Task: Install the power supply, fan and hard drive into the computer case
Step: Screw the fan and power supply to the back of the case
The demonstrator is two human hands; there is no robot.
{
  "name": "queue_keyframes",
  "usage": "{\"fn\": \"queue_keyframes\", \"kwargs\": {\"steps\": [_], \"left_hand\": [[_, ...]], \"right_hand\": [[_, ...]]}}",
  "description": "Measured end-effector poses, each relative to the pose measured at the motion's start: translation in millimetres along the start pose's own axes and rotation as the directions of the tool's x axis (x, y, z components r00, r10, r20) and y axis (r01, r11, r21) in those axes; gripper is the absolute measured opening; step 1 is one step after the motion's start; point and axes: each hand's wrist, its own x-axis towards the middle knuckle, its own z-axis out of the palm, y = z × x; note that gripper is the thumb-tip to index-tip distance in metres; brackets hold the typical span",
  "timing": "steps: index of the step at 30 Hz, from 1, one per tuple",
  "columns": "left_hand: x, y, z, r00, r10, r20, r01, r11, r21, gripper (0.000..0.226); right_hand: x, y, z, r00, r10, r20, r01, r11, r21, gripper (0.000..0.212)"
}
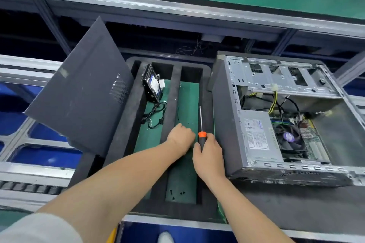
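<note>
**Gathering screws before the drive goes in**

The side panel [83, 89] leans at the far left, out of my way. In the foam tray [130, 116], the hard drive [152, 83] stands on edge at the far end of the left compartment. A loose cable [156, 114] lies coiled just in front of it, and neither is in the case yet.

My left hand [180, 137] reaches into the right compartment, fingers curled down onto the green lining. I cannot tell whether they have pinched a screw. Just beside it, my right hand [209, 154] wraps round the screwdriver [201, 124], shaft pointing away from me. More screws [177, 193] lie at the near end of that compartment.

To the right, the computer case [227, 124] lies open on the worktop [286, 207]. The power supply [258, 138] sits in its near corner, with the fan [289, 137] just beside it on the board.

I judge this step to be collecting screws. I should take only as many as I need, keep the driver tip clear of my left fingers, and carry both across low.
</note>
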Motion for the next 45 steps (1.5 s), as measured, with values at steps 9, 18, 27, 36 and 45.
{"fn": "queue_keyframes", "kwargs": {"steps": [9, 18, 27, 36, 45], "left_hand": [[-27, -12, -68, 0.924, -0.236, 0.300, -0.110, -0.917, -0.384, 0.026], [-120, 37, -143, 0.908, -0.407, 0.103, -0.354, -0.874, -0.334, 0.018], [-141, 172, -194, 0.887, -0.447, 0.120, -0.409, -0.878, -0.250, 0.017], [-113, 283, -178, 0.903, -0.399, 0.158, -0.303, -0.854, -0.422, 0.032], [-85, 325, -125, 0.914, -0.346, 0.214, -0.171, -0.805, -0.568, 0.031]], "right_hand": [[-30, -17, -25, 0.979, -0.195, 0.062, 0.187, 0.976, 0.114, 0.049], [-109, -10, -104, 0.898, -0.439, 0.011, 0.437, 0.896, 0.082, 0.057], [-164, 76, -204, 0.875, -0.483, -0.033, 0.484, 0.875, 0.024, 0.038], [-194, 180, -246, 0.928, -0.367, -0.064, 0.362, 0.929, -0.070, 0.056], [-200, 238, -242, 0.969, -0.248, -0.010, 0.243, 0.956, -0.166, 0.061]]}}
